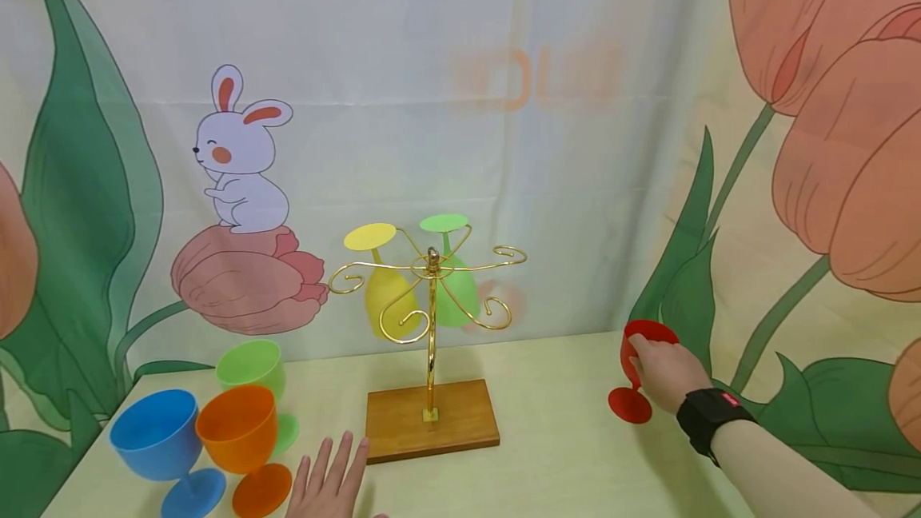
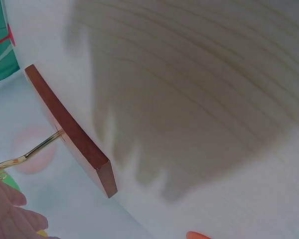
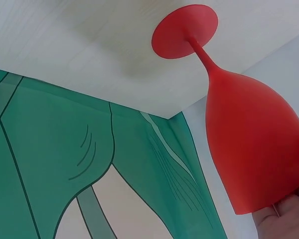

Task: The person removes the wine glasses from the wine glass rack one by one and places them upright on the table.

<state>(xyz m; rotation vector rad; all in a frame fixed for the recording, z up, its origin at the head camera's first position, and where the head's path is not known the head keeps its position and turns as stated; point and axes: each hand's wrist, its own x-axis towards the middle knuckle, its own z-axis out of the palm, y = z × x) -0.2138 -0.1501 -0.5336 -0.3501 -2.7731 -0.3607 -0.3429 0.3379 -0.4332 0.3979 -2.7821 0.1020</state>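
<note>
Across the pale tabletop (image 1: 561,454), the gold rack (image 1: 432,342) is set well to the left of the red goblet (image 3: 254,139). The goblet's long axis is held near upright, bowl up and foot down, its top leaned slightly to the right in the head view; whether the foot is touching the table cannot be made out. The bowl is gripped near its rim by the right hand (image 1: 665,374), much the nearer one, with fingers curled on it. The left hand (image 1: 329,482) is held empty, fingers straight, near the rack's wooden base (image 1: 464,422).
</note>
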